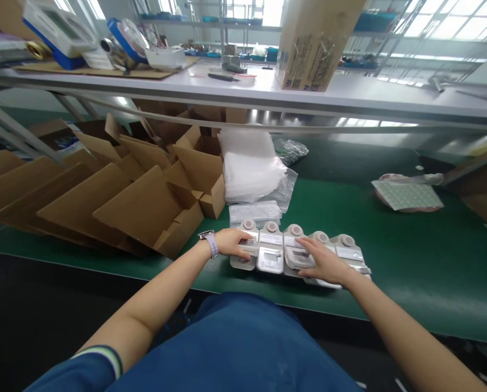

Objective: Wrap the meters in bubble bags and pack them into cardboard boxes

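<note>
Our left hand (232,243) grips end meter (245,245); right hand (323,260) flat, fingers spread over meter row (298,251) near table (390,256) edge. Uneven push could nudge meters off edge.

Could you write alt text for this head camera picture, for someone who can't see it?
A person's left hand and right hand rest on a row of five small white meters on a green table. Folded cardboard boxes lie to the left, a stack of clear plastic bags behind.
</note>
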